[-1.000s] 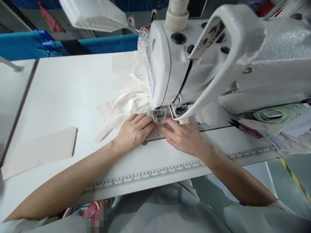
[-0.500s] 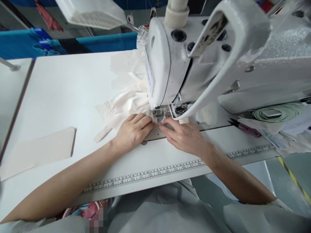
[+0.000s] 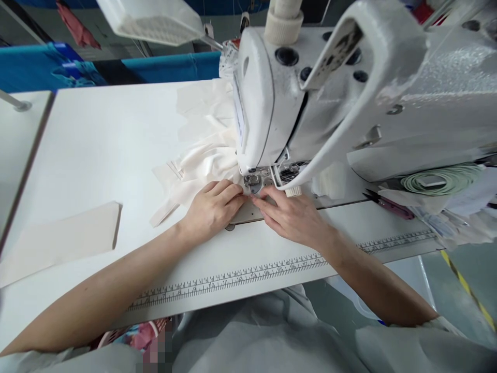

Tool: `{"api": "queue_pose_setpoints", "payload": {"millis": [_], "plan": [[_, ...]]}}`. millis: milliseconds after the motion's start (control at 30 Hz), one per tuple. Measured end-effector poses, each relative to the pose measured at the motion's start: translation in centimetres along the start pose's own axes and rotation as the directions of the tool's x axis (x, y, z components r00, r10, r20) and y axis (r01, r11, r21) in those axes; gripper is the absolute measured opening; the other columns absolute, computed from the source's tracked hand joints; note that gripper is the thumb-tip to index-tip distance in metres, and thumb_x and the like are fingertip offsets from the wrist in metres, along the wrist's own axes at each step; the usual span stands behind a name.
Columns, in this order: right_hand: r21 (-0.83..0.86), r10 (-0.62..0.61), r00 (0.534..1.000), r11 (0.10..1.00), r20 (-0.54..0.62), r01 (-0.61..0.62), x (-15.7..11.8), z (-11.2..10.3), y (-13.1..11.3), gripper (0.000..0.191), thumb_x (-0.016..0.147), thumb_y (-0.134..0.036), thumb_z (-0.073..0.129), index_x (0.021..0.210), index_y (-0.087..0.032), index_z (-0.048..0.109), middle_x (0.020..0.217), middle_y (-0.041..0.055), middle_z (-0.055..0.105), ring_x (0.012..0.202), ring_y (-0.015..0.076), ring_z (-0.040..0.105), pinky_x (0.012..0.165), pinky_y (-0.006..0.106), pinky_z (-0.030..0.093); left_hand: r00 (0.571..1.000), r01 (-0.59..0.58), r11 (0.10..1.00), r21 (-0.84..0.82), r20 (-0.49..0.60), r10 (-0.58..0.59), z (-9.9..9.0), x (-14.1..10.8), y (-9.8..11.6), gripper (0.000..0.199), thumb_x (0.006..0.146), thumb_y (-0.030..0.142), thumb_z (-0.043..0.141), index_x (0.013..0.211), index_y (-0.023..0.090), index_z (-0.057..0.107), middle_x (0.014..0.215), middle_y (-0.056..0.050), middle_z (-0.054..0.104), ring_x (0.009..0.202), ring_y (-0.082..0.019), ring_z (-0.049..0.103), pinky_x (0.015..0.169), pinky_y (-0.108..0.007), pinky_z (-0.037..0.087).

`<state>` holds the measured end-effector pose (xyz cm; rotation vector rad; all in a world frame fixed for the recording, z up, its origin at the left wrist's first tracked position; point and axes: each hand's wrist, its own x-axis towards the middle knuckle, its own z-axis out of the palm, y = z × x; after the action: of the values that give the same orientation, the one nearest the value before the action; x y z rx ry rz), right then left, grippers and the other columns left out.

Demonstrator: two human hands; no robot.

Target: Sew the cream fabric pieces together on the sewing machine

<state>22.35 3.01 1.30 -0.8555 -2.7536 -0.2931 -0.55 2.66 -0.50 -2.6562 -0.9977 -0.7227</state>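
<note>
A white sewing machine (image 3: 256,103) stands over a gathered piece of cream fabric (image 3: 205,160), which spreads to the left of its needle area. My left hand (image 3: 215,207) is closed on the fabric's near edge, just left of the presser foot (image 3: 253,181). Close by on the right, my right hand (image 3: 289,215) has its thumb and forefinger pinched at the same edge, in front of the foot. The fingertips of both hands nearly meet. What lies under the foot is mostly hidden.
A stack of cut cream panels (image 3: 66,241) lies on the left of the white table (image 3: 112,124). A printed ruler (image 3: 240,280) runs along the front edge. At right are thread snips (image 3: 390,204), a coil of pale green cord (image 3: 440,178) and fabric scraps (image 3: 446,225).
Hardly anything differs. Both hands keep their places at the fabric, and the view has shifted very slightly.
</note>
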Motion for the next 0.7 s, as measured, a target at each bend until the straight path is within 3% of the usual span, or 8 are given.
{"api": "queue_pose_setpoints", "payload": {"millis": [167, 433, 700], "plan": [[-0.055, -0.022, 0.998, 0.998, 0.051, 0.025, 0.1, -0.2, -0.2, 0.033, 0.096, -0.013, 0.044, 0.124, -0.016, 0.062, 0.104, 0.0073, 0.064, 0.08, 0.0155, 0.055, 0.073, 0.032, 0.038, 1.0, -0.001, 1.0, 0.011, 0.012, 0.001, -0.3, -0.2, 0.4, 0.015, 0.095, 0.012, 0.053, 0.101, 0.012, 0.067, 0.099, -0.007, 0.07, 0.091, -0.021, 0.065, 0.071, -0.033, 0.053], [-0.061, -0.037, 0.999, 0.997, -0.009, 0.037, 0.0, 0.0, -0.4, 0.029, 0.099, -0.019, 0.046, 0.122, -0.012, 0.062, 0.103, 0.0068, 0.065, 0.079, 0.0141, 0.056, 0.074, 0.032, 0.039, 0.998, -0.001, 1.0, -0.006, 0.057, 0.002, -1.2, -0.7, 1.9, 0.022, 0.096, 0.015, 0.053, 0.111, 0.005, 0.066, 0.114, -0.015, 0.069, 0.105, -0.025, 0.065, 0.088, -0.039, 0.057], [-0.038, -0.014, 1.0, 0.999, -0.016, 0.014, 0.0, 0.2, -0.6, 0.03, 0.097, -0.018, 0.048, 0.123, -0.012, 0.062, 0.101, 0.007, 0.064, 0.08, 0.015, 0.055, 0.072, 0.032, 0.04, 0.997, -0.011, 0.999, 0.031, 0.083, 0.008, -1.2, -0.7, 2.0, 0.023, 0.096, 0.017, 0.052, 0.11, 0.006, 0.067, 0.115, -0.014, 0.07, 0.106, -0.025, 0.065, 0.087, -0.038, 0.058]]}}
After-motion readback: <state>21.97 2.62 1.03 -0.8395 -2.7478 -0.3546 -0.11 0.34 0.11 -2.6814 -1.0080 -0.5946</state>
